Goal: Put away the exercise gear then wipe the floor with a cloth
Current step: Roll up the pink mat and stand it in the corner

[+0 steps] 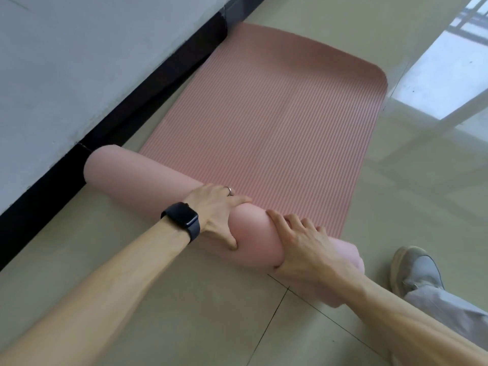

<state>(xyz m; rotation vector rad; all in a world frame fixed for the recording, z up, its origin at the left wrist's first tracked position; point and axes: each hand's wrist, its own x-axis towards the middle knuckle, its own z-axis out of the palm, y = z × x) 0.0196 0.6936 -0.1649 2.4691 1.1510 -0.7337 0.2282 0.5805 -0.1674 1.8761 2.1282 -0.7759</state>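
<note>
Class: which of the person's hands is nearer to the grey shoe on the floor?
Right. The right hand grips the rolled mat close beside the grey shoe; the left hand grips the same roll farther along, toward the black skirting, away from the shoe.

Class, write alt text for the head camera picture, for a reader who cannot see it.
A left hand and a right hand grip the rolled end of a pink exercise mat on a tiled floor; the rest lies flat beside a black skirting board. A black watch is on the left wrist, and a grey shoe shows at right.
</note>
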